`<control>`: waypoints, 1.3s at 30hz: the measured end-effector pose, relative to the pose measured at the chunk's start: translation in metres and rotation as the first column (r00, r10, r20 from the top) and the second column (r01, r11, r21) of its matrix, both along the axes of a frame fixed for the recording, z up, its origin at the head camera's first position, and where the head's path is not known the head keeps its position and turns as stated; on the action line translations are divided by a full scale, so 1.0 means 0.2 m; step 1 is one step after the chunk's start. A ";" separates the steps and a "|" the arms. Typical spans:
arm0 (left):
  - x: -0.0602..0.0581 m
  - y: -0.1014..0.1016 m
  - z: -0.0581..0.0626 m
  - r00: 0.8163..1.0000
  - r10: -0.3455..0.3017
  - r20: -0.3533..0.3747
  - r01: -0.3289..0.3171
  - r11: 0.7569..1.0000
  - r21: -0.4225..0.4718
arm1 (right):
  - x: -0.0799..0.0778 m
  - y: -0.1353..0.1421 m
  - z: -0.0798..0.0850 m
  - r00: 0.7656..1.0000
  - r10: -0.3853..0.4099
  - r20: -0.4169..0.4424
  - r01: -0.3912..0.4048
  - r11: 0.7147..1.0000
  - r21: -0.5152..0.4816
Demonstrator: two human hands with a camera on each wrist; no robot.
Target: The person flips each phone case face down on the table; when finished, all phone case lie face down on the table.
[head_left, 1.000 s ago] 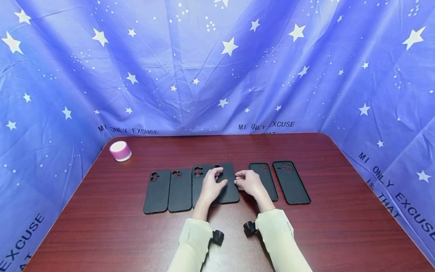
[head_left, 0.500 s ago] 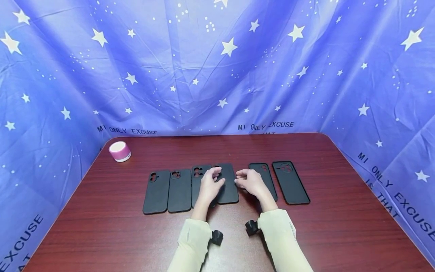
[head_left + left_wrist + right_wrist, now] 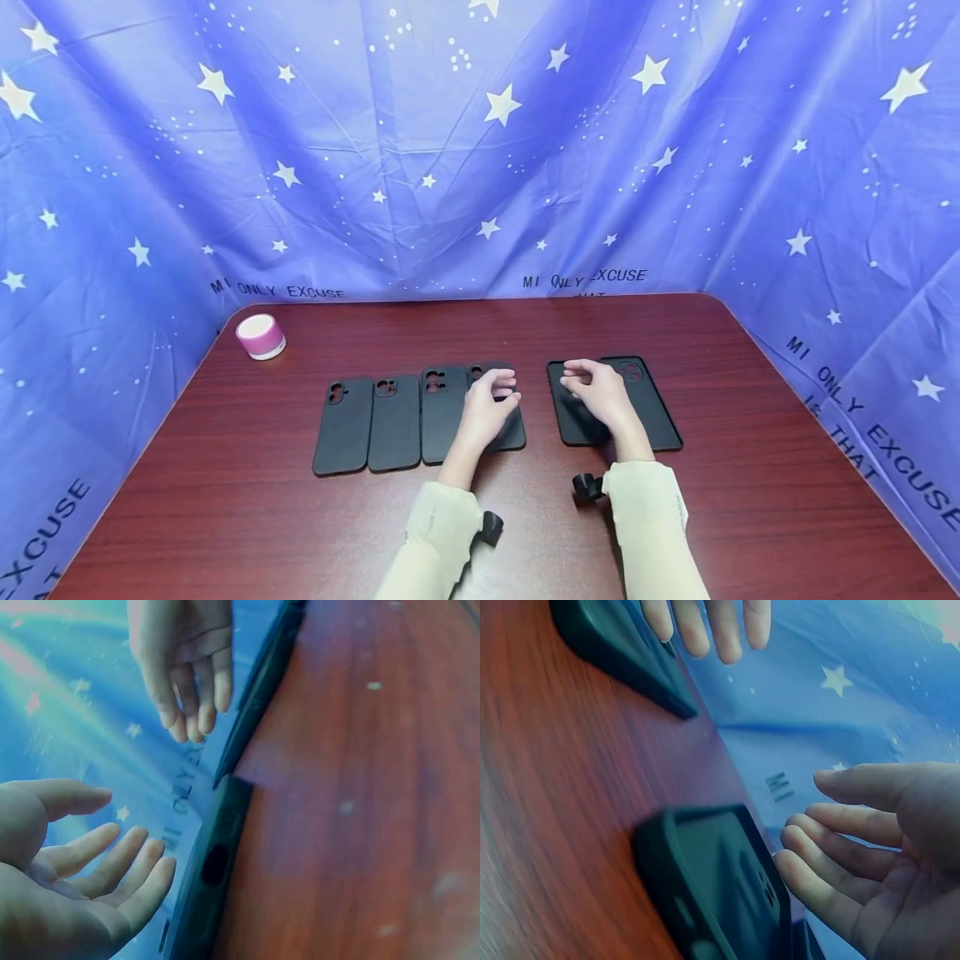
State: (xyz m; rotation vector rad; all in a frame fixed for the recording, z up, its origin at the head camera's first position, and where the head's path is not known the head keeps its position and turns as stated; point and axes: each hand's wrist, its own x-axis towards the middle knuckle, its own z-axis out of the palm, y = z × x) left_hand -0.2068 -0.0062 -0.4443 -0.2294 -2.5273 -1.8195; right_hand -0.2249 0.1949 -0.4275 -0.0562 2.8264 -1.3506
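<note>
Several black phone cases lie in a row. My left hand [image 3: 486, 412] hovers with relaxed fingers over the case [image 3: 512, 437] at the right end of the left group, partly hiding it. To its left lies a case with a wide camera cutout [image 3: 442, 429]. My right hand [image 3: 602, 396], fingers loosely bent and holding nothing, is over an inner-side-up case [image 3: 573, 425]. Its raised rim shows in the right wrist view, where the case [image 3: 727, 862] sits beside my fingertips. A case with a round camera ring [image 3: 662, 421] lies at the far right, partly covered.
Two more cases, one at the left end [image 3: 342, 433] and one beside it [image 3: 394, 433], complete the left group. A pink and white roll [image 3: 260, 337] stands at the table's back left corner. A star-patterned blue curtain [image 3: 420, 225] surrounds the brown table [image 3: 225, 517].
My right hand has moved right, from the gap between the groups to over the inner-side-up case. My left hand has shifted slightly right, uncovering the wide-cutout case. The cases stay put.
</note>
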 end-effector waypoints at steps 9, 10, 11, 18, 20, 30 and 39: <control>-0.01 0.13 0.06 0.987 -0.131 0.095 0.143 0.981 -0.130 | 0.02 0.10 0.02 0.997 -0.073 -0.036 0.076 0.995 0.071; -0.01 0.14 0.06 0.983 -0.137 0.119 0.154 0.977 -0.146 | 0.02 0.10 0.02 0.996 -0.085 -0.036 0.088 0.993 0.075; -0.01 0.15 0.07 0.980 -0.141 0.141 0.163 0.973 -0.162 | 0.02 0.11 0.02 0.995 -0.098 -0.035 0.100 0.992 0.080; -0.05 0.20 0.08 0.960 -0.139 0.241 0.201 0.945 -0.257 | 0.02 0.15 0.00 0.992 -0.128 0.023 0.124 0.983 0.135; -0.05 0.22 0.07 0.957 -0.140 0.255 0.208 0.942 -0.264 | 0.02 0.15 0.00 0.990 -0.129 0.052 0.120 0.981 0.150; -0.07 0.26 0.02 0.946 -0.132 0.297 0.187 0.969 -0.165 | 0.01 0.14 -0.02 0.989 -0.129 0.068 0.118 0.982 0.149; -0.05 0.24 0.01 0.933 -0.146 0.330 0.143 0.989 0.033 | 0.01 0.12 -0.03 0.994 -0.105 0.007 0.101 0.969 0.226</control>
